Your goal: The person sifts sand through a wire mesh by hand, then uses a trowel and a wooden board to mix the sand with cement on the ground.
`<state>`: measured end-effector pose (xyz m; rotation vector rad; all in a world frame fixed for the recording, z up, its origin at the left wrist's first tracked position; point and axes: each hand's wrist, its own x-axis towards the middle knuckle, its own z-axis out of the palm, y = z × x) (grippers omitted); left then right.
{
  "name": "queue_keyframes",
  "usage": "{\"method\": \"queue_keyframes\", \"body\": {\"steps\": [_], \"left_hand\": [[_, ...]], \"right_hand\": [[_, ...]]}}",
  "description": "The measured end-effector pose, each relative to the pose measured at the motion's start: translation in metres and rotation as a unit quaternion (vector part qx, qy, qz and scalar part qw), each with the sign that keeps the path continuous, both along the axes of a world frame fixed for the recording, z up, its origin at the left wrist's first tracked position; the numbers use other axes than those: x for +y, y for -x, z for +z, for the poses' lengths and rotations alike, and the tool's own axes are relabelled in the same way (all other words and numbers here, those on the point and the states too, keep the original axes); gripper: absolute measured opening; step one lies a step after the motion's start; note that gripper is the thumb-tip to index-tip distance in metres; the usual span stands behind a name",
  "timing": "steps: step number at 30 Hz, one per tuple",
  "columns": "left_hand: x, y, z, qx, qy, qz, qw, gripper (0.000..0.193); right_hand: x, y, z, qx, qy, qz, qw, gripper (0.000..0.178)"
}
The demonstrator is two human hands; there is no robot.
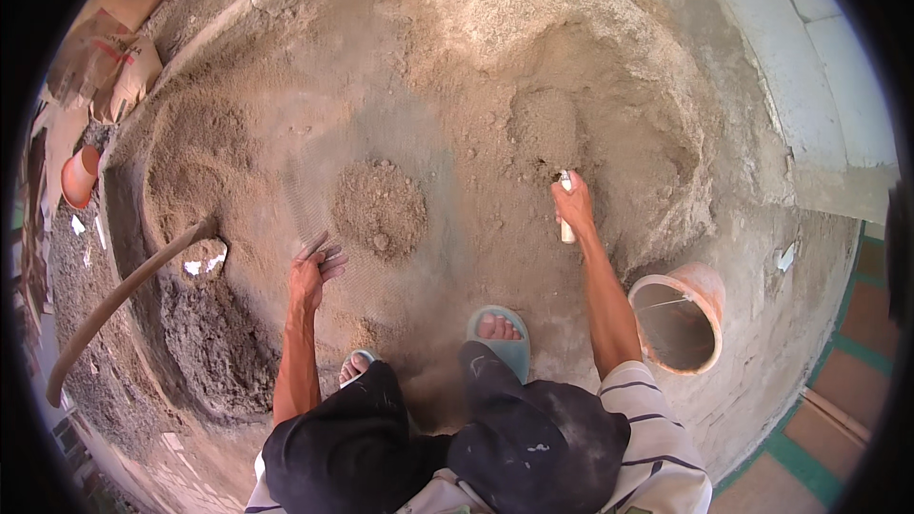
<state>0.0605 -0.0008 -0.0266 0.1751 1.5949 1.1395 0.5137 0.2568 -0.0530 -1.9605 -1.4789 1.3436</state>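
My right hand (574,202) is closed round the pale handle of a trowel (568,231). Its blade points away from me and is covered by grey-brown sand, so its shape is hidden. To the left, my left hand (316,269) grips the near left edge of a fine wire mesh (307,198), fingers bent at its rim. A mound of lumpy sand (381,207) lies on the mesh. Beyond the trowel rises a large sand heap (562,14), paler along its top and hollowed on the near side.
A dusty bucket (709,290) stands at my right, beside a low wall. At left, a tool with a curved wooden handle (129,288) rests over a dark wet pile (205,343). An orange pot (80,177) and paper sacks (138,76) lie beyond the left kerb. My sandalled feet are near the mesh.
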Motion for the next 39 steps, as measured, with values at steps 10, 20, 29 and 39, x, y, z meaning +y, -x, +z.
{"method": "queue_keyframes", "body": {"steps": [10, 20, 29, 39], "left_hand": [[0.005, -0.012, 0.007, 0.024, -0.001, 0.002, 1.000, 0.048], [-0.008, -0.005, -0.009, -0.006, 0.019, 0.016, 1.000, 0.048], [-0.005, -0.008, -0.005, 0.000, 0.017, 0.022, 1.000, 0.049], [-0.004, -0.010, 0.002, -0.010, 0.000, 0.029, 1.000, 0.046]], "right_hand": [[-0.068, 0.070, 0.078, -0.038, -0.156, 0.208, 0.965, 0.023], [-0.046, 0.007, -0.026, 0.092, 0.256, 0.234, 0.933, 0.016], [0.043, 0.050, -0.030, 0.034, 0.088, 0.107, 0.990, 0.025], [-0.042, 0.092, 0.079, -0.087, -0.249, 0.350, 0.899, 0.023]]}}
